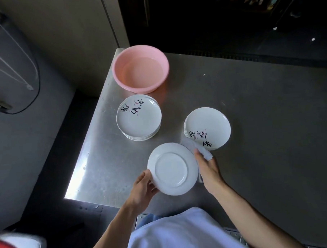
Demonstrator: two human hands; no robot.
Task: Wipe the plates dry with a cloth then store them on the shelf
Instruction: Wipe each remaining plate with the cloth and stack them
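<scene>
Plate (173, 169) bottom-up, cloth (205, 153) at right rim; left stack (139, 120), right stack (207, 126) beyond

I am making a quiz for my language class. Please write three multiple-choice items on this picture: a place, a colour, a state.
1. Where does the basin stand? A. at the table's far left corner, behind the left plate stack; B. on the floor; C. beside the person's body.
2. What colour is the basin? A. blue; B. pink; C. green.
3. How is the held plate turned? A. face up; B. underside up; C. lying on the table.
Answers: 1 A, it sits beyond the stack; 2 B, its plastic is pink; 3 B, its foot ring shows; the left hand grips its rim and the right hand holds the cloth at its edge.
</scene>
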